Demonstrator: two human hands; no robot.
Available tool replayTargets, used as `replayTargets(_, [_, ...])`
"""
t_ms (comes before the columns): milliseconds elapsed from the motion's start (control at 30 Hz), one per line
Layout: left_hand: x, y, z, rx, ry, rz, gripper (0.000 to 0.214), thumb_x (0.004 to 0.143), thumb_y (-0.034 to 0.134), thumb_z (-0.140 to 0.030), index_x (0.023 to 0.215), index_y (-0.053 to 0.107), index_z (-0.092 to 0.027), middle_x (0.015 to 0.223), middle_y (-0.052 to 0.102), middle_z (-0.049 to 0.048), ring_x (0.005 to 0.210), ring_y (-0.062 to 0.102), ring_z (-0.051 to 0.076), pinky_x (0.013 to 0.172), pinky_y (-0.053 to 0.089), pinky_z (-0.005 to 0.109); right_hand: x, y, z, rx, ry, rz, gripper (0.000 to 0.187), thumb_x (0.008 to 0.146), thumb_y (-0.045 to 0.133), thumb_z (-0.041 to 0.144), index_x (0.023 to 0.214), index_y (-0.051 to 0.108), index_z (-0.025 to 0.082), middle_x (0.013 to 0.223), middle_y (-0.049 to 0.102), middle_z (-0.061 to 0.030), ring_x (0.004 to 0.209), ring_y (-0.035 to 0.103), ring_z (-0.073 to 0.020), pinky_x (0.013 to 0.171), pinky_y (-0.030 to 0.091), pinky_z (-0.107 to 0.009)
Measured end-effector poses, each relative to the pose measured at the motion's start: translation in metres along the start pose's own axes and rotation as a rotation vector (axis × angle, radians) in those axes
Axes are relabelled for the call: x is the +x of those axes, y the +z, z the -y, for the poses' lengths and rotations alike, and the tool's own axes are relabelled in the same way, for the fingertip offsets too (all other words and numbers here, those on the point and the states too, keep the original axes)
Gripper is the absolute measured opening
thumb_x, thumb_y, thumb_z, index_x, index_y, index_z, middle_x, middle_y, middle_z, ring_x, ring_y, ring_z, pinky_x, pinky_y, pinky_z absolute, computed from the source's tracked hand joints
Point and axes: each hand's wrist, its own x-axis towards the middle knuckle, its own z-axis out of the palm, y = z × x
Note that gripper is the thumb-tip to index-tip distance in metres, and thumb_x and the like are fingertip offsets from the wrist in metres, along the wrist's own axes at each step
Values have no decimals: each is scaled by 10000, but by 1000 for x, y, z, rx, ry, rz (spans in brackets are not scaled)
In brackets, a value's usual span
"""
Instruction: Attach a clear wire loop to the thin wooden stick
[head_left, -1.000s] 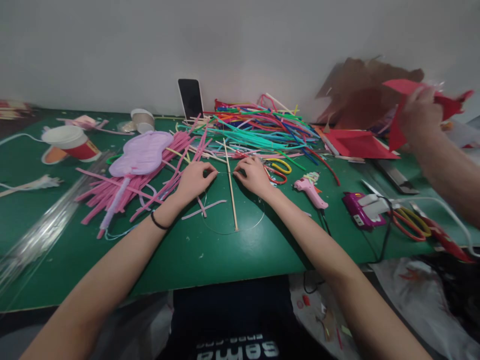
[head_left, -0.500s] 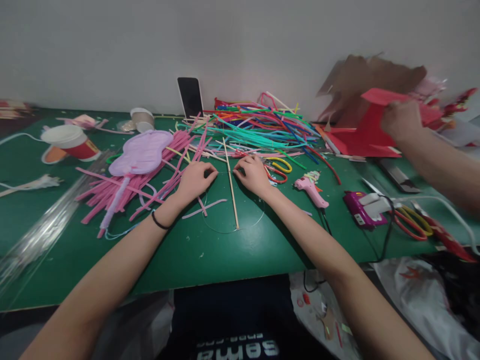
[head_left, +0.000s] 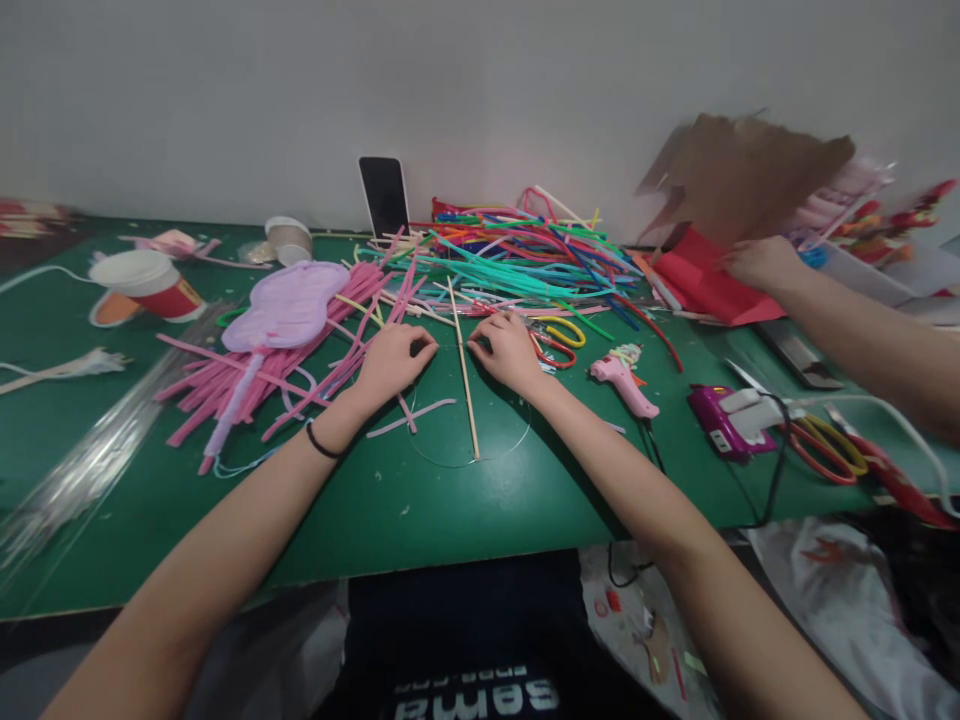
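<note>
A thin clear wire curves in a loop on the green table, its lower arc meeting the near end of a slim wooden stick. My left hand rests left of the stick, thumb and fingertips pinched on the wire. Opposite it, my right hand pinches the wire just right of the stick. The stick lies lengthwise between both hands. Close to my left wrist are pink fuzzy stems and a lilac padded fan shape on a wrapped handle.
Colourful pipe cleaners are heaped at the back beside a leaning phone. To the right lie a pink glue gun, a purple power block and scissors. Another person's hand handles red paper. A paper cup stands left.
The other person's hand and the red paper have moved left and lower. Both my hands, the wire and the stick keep their positions.
</note>
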Motion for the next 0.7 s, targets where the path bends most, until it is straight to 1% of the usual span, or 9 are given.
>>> replayTargets(133, [0, 0, 0, -10, 3, -11, 254, 876, 511, -377, 829, 691, -204, 901, 722, 87, 933, 631, 275, 911, 457, 429, 0, 0, -1, -2, -9, 5, 110, 901, 627, 256, 920, 711, 187, 1024, 685, -108, 1058, 499, -295, 965, 396, -441])
replayTargets(333, [0, 1, 2, -1, -11, -13, 238, 877, 516, -383, 832, 683, -219, 909, 726, 67, 938, 626, 266, 916, 452, 416, 0, 1, -2, 13, -17, 10, 127, 911, 605, 263, 930, 716, 205, 1026, 687, -106, 1049, 514, -295, 959, 399, -462])
replayTargets(567, [2, 1, 3, -18, -21, -51, 229, 872, 525, -368, 827, 687, -213, 917, 734, 70, 944, 637, 269, 921, 457, 415, -1, 0, 0, 8, -23, 7, 150, 913, 609, 264, 961, 729, 188, 1035, 693, -109, 1070, 500, -296, 987, 390, -441])
replayTargets(633, [2, 1, 3, -25, -26, -57, 226, 871, 527, -368, 828, 691, -219, 918, 736, 68, 946, 638, 271, 918, 462, 418, 0, 0, 0, 13, -21, 5, 184, 918, 603, 258, 1034, 730, 194, 1061, 697, -107, 1079, 499, -297, 986, 390, -441])
replayTargets(700, [2, 1, 2, -31, -33, -57, 226, 871, 526, -370, 836, 691, -220, 929, 735, 68, 953, 638, 269, 918, 463, 416, 1, 0, 0, 27, -43, 10, 257, 925, 594, 239, 1154, 707, 213, 1129, 697, -95, 1092, 502, -287, 988, 385, -438])
